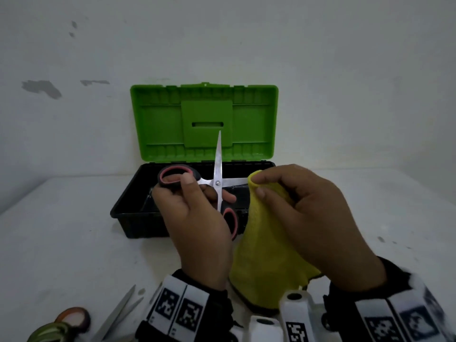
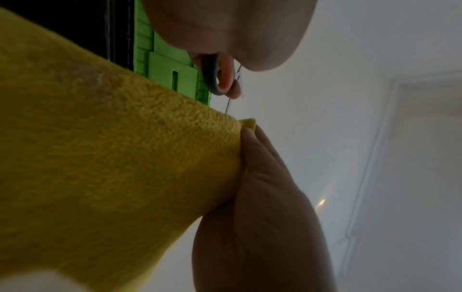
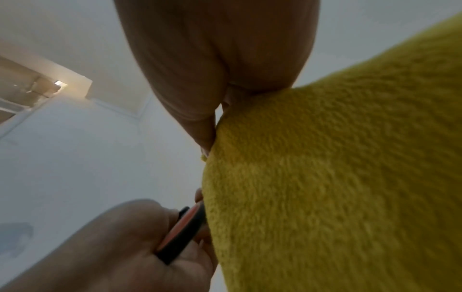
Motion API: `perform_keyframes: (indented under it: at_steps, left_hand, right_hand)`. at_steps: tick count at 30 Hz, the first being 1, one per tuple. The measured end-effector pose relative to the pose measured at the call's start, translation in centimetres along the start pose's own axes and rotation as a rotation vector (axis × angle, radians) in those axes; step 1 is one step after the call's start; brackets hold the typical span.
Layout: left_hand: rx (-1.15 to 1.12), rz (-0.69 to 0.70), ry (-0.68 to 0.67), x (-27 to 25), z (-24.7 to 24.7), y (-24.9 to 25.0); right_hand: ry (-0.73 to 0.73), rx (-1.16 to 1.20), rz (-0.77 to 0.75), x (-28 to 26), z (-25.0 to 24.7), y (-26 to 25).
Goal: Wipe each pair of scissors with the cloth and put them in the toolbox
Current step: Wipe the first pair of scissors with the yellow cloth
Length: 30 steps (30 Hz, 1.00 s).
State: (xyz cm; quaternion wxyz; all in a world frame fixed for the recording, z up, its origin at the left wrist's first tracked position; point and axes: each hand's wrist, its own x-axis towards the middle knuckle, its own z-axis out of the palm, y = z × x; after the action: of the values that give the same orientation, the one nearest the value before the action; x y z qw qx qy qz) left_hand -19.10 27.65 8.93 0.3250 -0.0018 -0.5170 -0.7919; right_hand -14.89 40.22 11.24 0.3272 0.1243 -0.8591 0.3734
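My left hand grips a pair of scissors with black and pink handles, blades spread wide, over the toolbox. One blade points up and the other points right. My right hand pinches a yellow cloth round the tip of the right-pointing blade, and the rest of the cloth hangs down. In the left wrist view a handle loop shows under my palm, beside the cloth. The right wrist view shows the cloth and the handle in my left hand.
The black toolbox stands open on the white table, its green lid upright against the wall. More scissors with orange and green handles lie at the table's near left corner.
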Motion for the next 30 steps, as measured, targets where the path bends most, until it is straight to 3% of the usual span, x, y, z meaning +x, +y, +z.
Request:
perform_keyframes:
  at_steps: [10,18,22,27,30]
  left_hand:
    - [0.112,0.247,-0.061,0.9,0.3,-1.4]
    - [0.153,0.18,-0.096,0.7,0.2,-1.8]
    - [0.126,0.172,-0.142,0.0,0.6,-1.3]
    - [0.167,0.171,-0.123,0.4,0.3,-1.4]
    - [0.125,0.138,-0.132,0.4,0.4,-1.2]
  right_hand:
    - [0.116,-0.111,-0.18,1.9,3.1,0.5]
    - [0.089,-0.206,-0.276,1.4,3.7,0.6]
    - [0.105,-0.224,-0.207,1.8,2.6,1.2]
    - [0.104,-0.208,-0.278,1.4,3.7,0.3]
    - [0.099,-0.193,-0.232,1.5,3.4,1.1]
